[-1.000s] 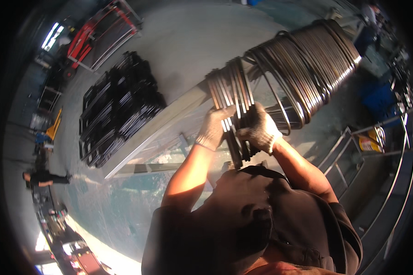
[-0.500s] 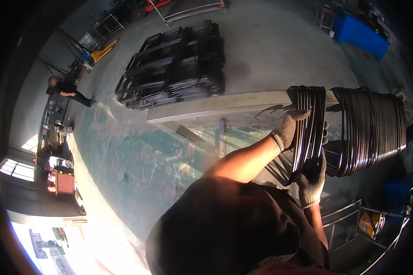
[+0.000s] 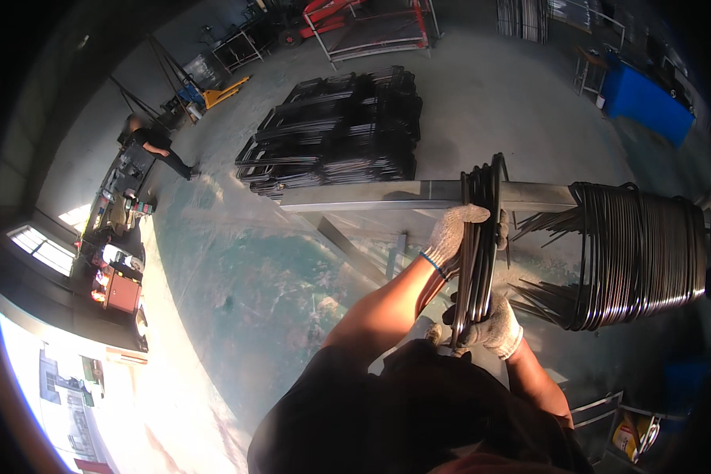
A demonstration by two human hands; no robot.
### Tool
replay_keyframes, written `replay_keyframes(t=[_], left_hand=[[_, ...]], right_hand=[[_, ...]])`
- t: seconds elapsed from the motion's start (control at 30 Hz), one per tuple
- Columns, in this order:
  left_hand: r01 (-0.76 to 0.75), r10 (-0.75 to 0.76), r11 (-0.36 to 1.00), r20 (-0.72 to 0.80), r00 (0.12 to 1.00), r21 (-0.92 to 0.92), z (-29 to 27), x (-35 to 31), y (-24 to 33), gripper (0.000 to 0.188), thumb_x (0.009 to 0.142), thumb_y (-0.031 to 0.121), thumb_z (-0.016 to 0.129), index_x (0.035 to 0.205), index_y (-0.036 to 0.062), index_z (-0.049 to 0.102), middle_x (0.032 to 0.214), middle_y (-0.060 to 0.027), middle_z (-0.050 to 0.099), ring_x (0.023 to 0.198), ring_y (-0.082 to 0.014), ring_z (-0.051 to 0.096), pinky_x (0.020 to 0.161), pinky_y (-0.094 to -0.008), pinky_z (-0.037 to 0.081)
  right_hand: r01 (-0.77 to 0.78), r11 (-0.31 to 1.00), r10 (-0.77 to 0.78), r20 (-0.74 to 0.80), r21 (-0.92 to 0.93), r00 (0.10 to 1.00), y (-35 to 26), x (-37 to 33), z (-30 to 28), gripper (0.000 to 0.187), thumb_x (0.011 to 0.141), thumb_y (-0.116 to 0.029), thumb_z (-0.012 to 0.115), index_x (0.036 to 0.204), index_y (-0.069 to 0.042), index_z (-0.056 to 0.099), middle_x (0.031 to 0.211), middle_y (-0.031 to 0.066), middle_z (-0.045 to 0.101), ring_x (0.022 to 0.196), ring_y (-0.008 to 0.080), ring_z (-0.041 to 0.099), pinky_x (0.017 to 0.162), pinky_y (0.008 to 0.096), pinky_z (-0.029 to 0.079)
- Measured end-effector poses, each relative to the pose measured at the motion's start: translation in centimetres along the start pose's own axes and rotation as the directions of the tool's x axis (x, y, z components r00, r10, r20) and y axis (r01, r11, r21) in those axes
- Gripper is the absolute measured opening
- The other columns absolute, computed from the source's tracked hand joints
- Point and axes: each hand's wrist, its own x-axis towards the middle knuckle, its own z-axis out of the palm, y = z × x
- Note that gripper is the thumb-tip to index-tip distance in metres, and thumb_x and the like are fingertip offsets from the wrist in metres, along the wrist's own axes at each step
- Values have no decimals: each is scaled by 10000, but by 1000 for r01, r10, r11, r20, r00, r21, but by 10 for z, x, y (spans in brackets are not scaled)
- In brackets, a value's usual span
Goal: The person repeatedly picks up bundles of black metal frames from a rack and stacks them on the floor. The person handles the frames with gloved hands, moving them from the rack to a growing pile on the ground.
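Observation:
A bundle of black bent metal rods (image 3: 474,268) is between my two gloved hands, upright across the metal beam (image 3: 371,195). My left hand (image 3: 453,231), in a pale knit glove, is closed round the bundle's upper part, just below the beam. Lower down, my right hand (image 3: 494,328), in a pale glove with dark fingers, grips the bundle near its bottom end. To the right, a thick row of similar black rods (image 3: 640,257) hangs over the beam, apart from the bundle. Some loose rod ends stick out of that row toward my hands.
Beyond the beam, stacked black metal frames (image 3: 340,130) lie on the floor. A person (image 3: 158,150) in dark clothes stands at the far left near a yellow pallet jack (image 3: 227,92). A blue bench (image 3: 648,99) stands far right, a red-and-grey metal rack (image 3: 371,35) at the back.
Both hands have moved left along the beam with the bundle, widening the gap to the hanging row. The view has also shifted, so the background sits lower and further right.

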Motion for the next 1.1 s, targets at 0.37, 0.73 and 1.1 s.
replay_keyframes(t=[0.37, 0.73, 1.1], left_hand=[[-312, 319, 929, 2, 948, -200, -8, -90, 123, 359, 833, 89, 716, 1144, -70, 638, 1041, -183, 639, 890, -285, 645, 823, -397, 571], [-501, 501, 866, -33, 865, 5, -80, -272, 278, 479, 874, 159, 672, 1255, -131, 655, 1076, -224, 674, 949, -337, 690, 856, -451, 627], [-634, 625, 773, -131, 769, -31, -196, -423, 401, 557, 905, 79, 700, 1412, -118, 577, 1176, -210, 670, 983, -282, 677, 884, -414, 622]], right_hand=[[149, 948, -72, 266, -281, 961, -68, 70, 115, 372, 758, -9, 865, 1092, -62, 708, 940, 13, 759, 879, 128, 732, 796, 326, 608], [215, 941, -60, 495, -263, 867, -10, 171, 313, 639, 731, -58, 970, 1298, -66, 677, 1029, 13, 759, 957, 125, 724, 875, 333, 608], [37, 989, 70, 670, -144, 739, 73, 287, 476, 569, 799, -129, 911, 1279, -75, 610, 982, 29, 697, 898, 137, 688, 763, 335, 589]])
